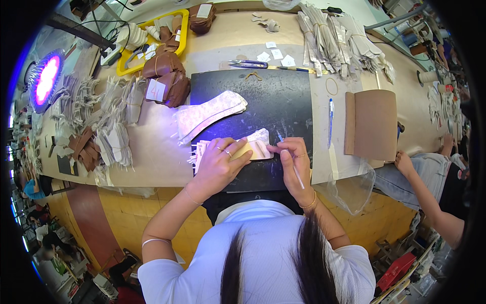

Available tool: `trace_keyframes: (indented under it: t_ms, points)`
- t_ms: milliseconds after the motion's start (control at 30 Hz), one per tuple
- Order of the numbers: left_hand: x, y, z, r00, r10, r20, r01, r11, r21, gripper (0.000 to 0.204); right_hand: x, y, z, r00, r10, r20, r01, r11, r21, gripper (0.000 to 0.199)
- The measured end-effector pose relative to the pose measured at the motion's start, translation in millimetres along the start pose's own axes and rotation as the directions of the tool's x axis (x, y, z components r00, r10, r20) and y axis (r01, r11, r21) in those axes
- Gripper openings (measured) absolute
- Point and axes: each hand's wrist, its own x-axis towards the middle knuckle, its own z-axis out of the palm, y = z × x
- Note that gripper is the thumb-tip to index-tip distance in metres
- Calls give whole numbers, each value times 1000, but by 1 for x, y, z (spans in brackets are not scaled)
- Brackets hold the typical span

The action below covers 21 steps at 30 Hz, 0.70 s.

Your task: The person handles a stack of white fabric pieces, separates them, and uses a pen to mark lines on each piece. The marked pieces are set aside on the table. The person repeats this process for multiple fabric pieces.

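My left hand bears down with bent fingers on a small yellow flat piece, holding it against a pale, shaped material piece. White strips stick out beyond the hand's left side. In my right hand a slim white pen-like tool is pinched, its upper end slanting toward the pale piece; whether it touches cannot be told. Just behind lie stacked pale, curved pieces, partly on the black mat.
Brown bundles and a yellow basket stand back left, pale bundles at left. Behind the mat lie snips and paper tags. Right are a blue pen, a brown board and another person's hand.
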Motion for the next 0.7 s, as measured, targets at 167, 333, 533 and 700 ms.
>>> trace_keyframes:
  t_ms: [167,333,533,700]
  points:
    - [-2,0,1,1000,8,5,-8,1000,17,30,12,-20,3,951,-294,97,308,870,-386,12]
    - [-2,2,1,1000,16,18,-16,999,30,30,13,-26,11,957,-276,94,289,855,-431,15]
    - [-5,1,4,999,34,21,-35,997,66,32,21,-28,16,945,-310,108,323,815,-481,13]
    - [-6,2,4,1000,26,16,-27,997,69,33,21,-46,4,942,-246,230,335,745,-576,25]
